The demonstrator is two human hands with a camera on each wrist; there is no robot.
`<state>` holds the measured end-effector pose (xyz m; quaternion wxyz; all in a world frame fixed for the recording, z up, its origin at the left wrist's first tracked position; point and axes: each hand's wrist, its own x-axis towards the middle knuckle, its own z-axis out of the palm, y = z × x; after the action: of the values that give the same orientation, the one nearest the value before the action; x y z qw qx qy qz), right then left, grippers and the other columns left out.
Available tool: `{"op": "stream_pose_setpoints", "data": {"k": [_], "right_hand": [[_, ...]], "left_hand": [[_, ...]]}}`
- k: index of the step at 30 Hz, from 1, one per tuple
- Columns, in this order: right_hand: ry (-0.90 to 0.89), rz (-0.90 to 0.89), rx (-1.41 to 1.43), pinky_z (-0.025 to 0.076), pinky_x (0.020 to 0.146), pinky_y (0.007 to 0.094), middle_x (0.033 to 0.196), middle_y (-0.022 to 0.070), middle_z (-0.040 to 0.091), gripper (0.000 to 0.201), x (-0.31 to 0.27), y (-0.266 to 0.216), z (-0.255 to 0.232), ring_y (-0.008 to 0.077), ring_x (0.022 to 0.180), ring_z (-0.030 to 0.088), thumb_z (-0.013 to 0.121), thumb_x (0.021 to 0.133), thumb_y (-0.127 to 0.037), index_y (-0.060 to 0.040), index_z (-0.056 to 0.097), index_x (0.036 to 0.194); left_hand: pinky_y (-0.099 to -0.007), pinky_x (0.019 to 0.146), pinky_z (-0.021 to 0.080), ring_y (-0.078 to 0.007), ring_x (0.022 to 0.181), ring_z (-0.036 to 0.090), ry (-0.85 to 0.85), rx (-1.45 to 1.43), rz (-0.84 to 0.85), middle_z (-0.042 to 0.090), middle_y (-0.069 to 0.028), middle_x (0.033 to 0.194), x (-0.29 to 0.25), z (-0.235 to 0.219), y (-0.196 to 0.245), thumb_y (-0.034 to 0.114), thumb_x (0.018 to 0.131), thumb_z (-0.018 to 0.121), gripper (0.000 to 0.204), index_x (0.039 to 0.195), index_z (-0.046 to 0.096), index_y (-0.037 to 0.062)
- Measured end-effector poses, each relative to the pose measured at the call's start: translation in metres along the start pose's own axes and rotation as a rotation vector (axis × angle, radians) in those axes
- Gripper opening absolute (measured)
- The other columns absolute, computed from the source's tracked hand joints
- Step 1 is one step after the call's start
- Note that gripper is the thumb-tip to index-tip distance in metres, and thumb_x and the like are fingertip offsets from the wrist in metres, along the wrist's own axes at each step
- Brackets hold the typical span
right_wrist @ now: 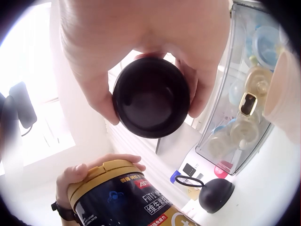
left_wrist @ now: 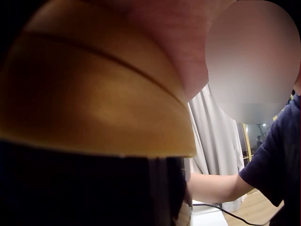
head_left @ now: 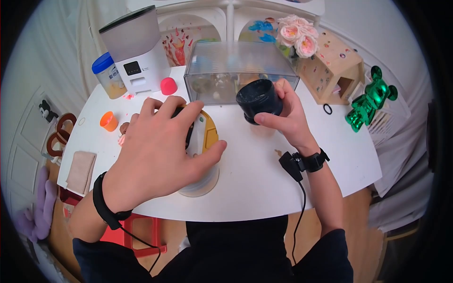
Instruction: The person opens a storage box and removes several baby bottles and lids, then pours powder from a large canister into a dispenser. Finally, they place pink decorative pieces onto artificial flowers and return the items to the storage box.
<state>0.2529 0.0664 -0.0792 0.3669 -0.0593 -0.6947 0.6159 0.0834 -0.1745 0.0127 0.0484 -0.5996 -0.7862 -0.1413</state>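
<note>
Over the gold lid [head_left: 211,134] of a canister, my left hand [head_left: 163,151] arches its fingers and grips, with the thumb on the near side. The canister [right_wrist: 127,202] has a dark printed label in the right wrist view. That lid [left_wrist: 99,99] fills much of the left wrist view, close under the palm. Farther right, my right hand [head_left: 295,120] holds a black cup [head_left: 257,101] off the table, thumb on the near side and fingers behind. In the right wrist view the cup's round end [right_wrist: 151,99] faces the camera. A black dome with a loop [right_wrist: 216,195] lies past the canister.
A clear plastic box [head_left: 240,89] stands behind both hands. At the back left are a white dispenser [head_left: 139,70], a blue-lidded jar [head_left: 108,78] and a pink piece [head_left: 168,86]. An orange cup [head_left: 108,121] lies left. Right are a wooden house [head_left: 337,70] and green bear figure [head_left: 373,99].
</note>
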Motion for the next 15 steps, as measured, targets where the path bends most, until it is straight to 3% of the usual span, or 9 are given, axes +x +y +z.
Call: {"op": "stream_pose_setpoints", "data": {"k": [3,10,15], "right_hand": [[-0.008,-0.017,-0.069,0.048,0.104,0.0299,0.116,0.0012,0.047,0.068,-0.003,0.011,-0.002,0.0111,0.115,0.052,0.098,0.080,-0.005,-0.0152,0.037,0.109],[-0.001,-0.122,-0.085,0.052,0.106,0.0353,0.128,0.0069,0.049,0.079,-0.014,0.019,0.004,0.0175,0.122,0.055,0.099,0.079,-0.010,-0.0144,0.033,0.124],[-0.016,-0.034,-0.238,0.053,0.107,0.0379,0.134,0.0134,0.048,0.089,-0.019,0.018,0.012,0.0199,0.123,0.056,0.098,0.074,-0.015,-0.0103,0.032,0.133]], "left_hand": [[-0.0507,0.109,0.052,-0.0433,0.126,0.059,0.082,0.046,0.041,0.069,-0.0168,0.139,-0.003,0.007,-0.008,0.041,0.090,0.080,0.065,0.142,0.069,0.0026],[-0.0470,0.117,0.047,-0.0382,0.133,0.058,0.058,0.002,-0.028,0.067,-0.0168,0.147,-0.010,-0.006,-0.054,0.039,0.094,0.074,0.065,0.147,0.065,0.0030],[-0.0436,0.117,0.045,-0.0353,0.128,0.057,0.041,0.019,-0.143,0.067,-0.0142,0.142,-0.013,-0.013,-0.087,0.043,0.097,0.070,0.063,0.150,0.065,0.0097]]}}
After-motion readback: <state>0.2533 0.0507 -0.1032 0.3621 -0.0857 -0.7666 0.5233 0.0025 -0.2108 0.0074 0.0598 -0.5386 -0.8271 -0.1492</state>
